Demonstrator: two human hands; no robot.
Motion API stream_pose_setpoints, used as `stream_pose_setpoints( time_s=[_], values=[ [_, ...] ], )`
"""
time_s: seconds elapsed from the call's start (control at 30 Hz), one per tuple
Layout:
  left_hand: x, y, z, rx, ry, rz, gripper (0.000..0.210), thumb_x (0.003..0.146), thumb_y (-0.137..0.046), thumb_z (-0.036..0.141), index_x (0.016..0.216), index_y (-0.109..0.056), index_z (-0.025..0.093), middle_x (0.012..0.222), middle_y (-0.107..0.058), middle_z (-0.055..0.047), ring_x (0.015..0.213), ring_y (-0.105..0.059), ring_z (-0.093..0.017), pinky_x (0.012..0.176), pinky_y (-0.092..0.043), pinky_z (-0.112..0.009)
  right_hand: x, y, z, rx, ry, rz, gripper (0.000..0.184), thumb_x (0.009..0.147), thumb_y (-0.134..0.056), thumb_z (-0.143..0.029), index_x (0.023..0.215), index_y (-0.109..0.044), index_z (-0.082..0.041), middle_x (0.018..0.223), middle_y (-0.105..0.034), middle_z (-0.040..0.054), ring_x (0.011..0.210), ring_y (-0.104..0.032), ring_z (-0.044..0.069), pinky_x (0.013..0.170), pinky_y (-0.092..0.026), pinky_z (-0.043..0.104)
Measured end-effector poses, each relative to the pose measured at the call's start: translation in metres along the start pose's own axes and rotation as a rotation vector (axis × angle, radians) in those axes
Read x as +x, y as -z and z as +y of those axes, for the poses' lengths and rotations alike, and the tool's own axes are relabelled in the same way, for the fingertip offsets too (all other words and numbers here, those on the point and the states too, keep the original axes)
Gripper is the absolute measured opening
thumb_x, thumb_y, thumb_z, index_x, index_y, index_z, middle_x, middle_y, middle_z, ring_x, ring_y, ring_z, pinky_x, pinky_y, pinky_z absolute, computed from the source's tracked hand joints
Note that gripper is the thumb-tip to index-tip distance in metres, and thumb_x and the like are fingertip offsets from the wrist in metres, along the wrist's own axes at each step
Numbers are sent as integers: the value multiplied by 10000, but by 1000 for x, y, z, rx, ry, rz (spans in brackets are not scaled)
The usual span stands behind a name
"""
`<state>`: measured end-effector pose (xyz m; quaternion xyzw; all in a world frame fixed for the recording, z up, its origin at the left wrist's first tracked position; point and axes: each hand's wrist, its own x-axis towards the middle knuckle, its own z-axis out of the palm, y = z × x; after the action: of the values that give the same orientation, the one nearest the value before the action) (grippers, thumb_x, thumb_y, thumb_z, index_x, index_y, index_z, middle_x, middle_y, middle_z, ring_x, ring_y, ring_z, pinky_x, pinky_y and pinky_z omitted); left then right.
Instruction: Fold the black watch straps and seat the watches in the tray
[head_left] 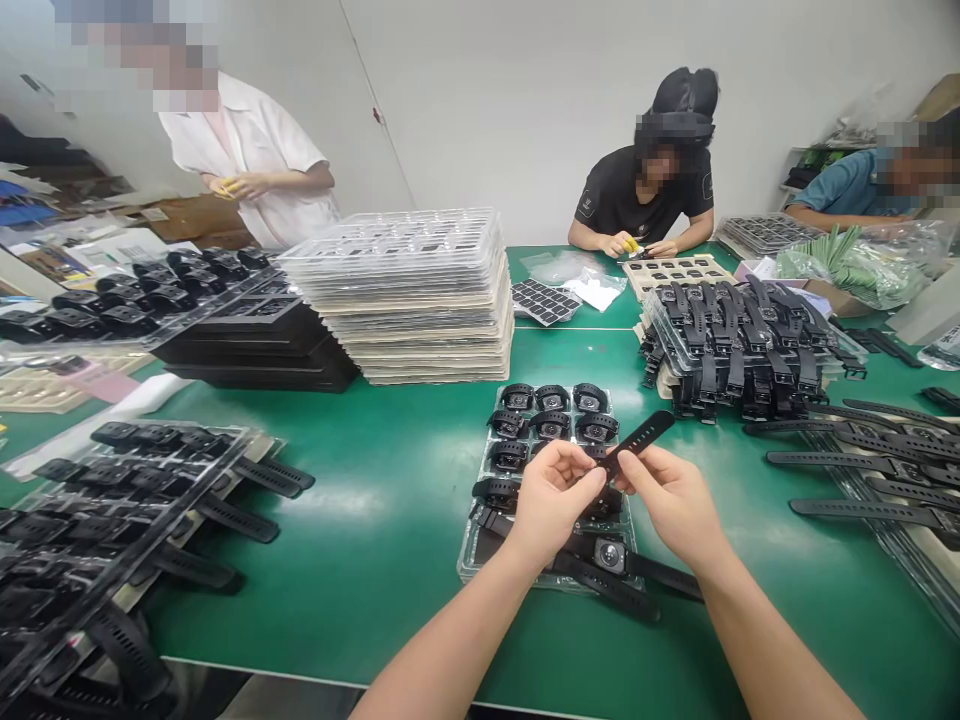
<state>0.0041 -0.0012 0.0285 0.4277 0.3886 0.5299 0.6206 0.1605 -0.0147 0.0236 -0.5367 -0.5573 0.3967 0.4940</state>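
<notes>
Between my two hands is a black watch strap (646,436) with a row of holes, its free end pointing up and right. My left hand (556,492) pinches its lower end, where the fingers hide what it joins. My right hand (671,495) grips the strap near its middle between thumb and fingers. Beneath them lies a clear plastic tray (471,560) with several black smartwatches (553,399), their straps looped closed. Nearest me, a smartwatch (609,553) lies face down with its strap stretched out past the tray's right edge.
Trays of watches (112,520) stand at the left, straps overhanging. A tall stack of trays (435,310) rises behind. On the right are piled watches (720,330) and another tray with straps (892,450). Several people work around the green table (360,500).
</notes>
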Motion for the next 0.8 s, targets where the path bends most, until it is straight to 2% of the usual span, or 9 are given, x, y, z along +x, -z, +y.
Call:
stream_pose_setpoints(
  time_s=[0.23, 0.37, 0.43, 0.5, 0.6, 0.7, 0.8],
  values=[
    [-1, 0, 0, -28, 20, 42, 215, 701, -804, 189, 770, -603, 167, 694, -621, 33, 626, -556, -85, 624, -466, -212, -3, -3, 2, -115, 87, 7, 419, 973, -569, -497, 706, -667, -189, 661, -650, 28, 630, -592, 187, 567, -437, 283],
    [-1, -1, -1, -86, 48, 59, 258, 689, -835, 212, 753, -589, 166, 668, -626, 38, 584, -551, -76, 597, -459, -204, -3, -4, 0, -250, 255, 16, 409, 999, -548, -401, 654, -633, -199, 653, -634, 22, 612, -584, 174, 570, -445, 286],
    [1, -1, -3, -120, 52, 74, 289, 684, -859, 241, 751, -588, 165, 669, -630, 39, 582, -554, -74, 600, -464, -202, -2, -4, 0, -289, 356, -3, 333, 1003, -546, -337, 731, -684, -206, 740, -684, 36, 683, -629, 186, 628, -493, 295],
    [2, 1, -3, -157, 44, 78, 328, 657, -893, 261, 761, -598, 163, 691, -648, 31, 614, -575, -81, 618, -472, -201, -2, -4, 1, -300, 432, -38, 213, 998, -557, -289, 938, -752, -226, 951, -746, 63, 882, -682, 219, 782, -545, 331],
    [3, 4, -1, -231, 48, 29, 372, 624, -925, 257, 801, -610, 169, 730, -674, 23, 671, -608, -96, 646, -472, -200, 0, -2, 4, -268, 445, -122, 261, 981, -594, -255, 1211, -715, -279, 1207, -726, 65, 1117, -653, 246, 958, -533, 395],
    [3, 7, 4, -312, 108, -57, 378, 644, -918, 256, 825, -595, 180, 701, -650, 39, 634, -590, -94, 630, -449, -209, 1, 2, 4, -213, 349, -211, 291, 973, -604, -245, 1247, -689, -299, 1186, -729, 51, 1063, -669, 238, 939, -547, 402],
    [5, 10, 7, -355, 159, -103, 397, 646, -911, 271, 846, -579, 183, 695, -633, 36, 588, -545, -90, 592, -409, -222, 0, 6, 0, -221, 305, -237, 331, 940, -626, -241, 1264, -667, -294, 1102, -718, 53, 1001, -663, 242, 903, -552, 405]
  ],
)
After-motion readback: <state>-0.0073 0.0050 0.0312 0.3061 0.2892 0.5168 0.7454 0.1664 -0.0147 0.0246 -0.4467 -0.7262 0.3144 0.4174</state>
